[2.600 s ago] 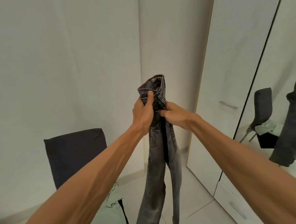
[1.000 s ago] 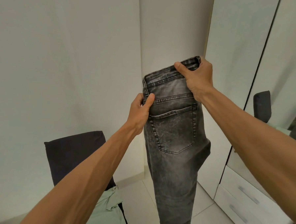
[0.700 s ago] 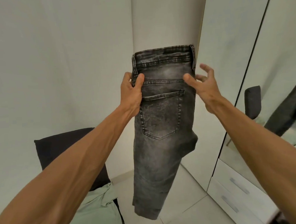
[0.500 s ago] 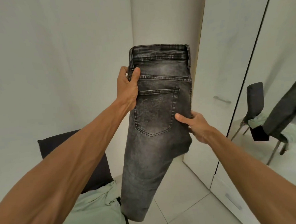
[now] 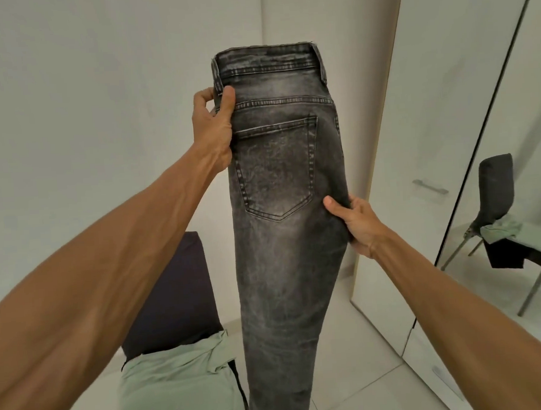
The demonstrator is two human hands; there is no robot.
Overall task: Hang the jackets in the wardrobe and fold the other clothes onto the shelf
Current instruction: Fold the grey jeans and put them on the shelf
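Grey jeans (image 5: 284, 251) hang lengthwise at centre, waistband at 12 o'clock, back pocket facing me. My left hand (image 5: 213, 129) pinches the waist edge at 10 o'clock; my right hand (image 5: 359, 225) grips the seat edge at 3 o'clock. A green garment (image 5: 178, 391) lies on the chair (image 5: 173, 288), 7 o'clock.

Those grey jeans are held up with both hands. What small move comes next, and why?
Probably swing the dangling legs up toward the waistband. The jeans hang doubled leg on leg, left hand gripping the edge near the waistband, right hand pinching the other edge below the pocket.
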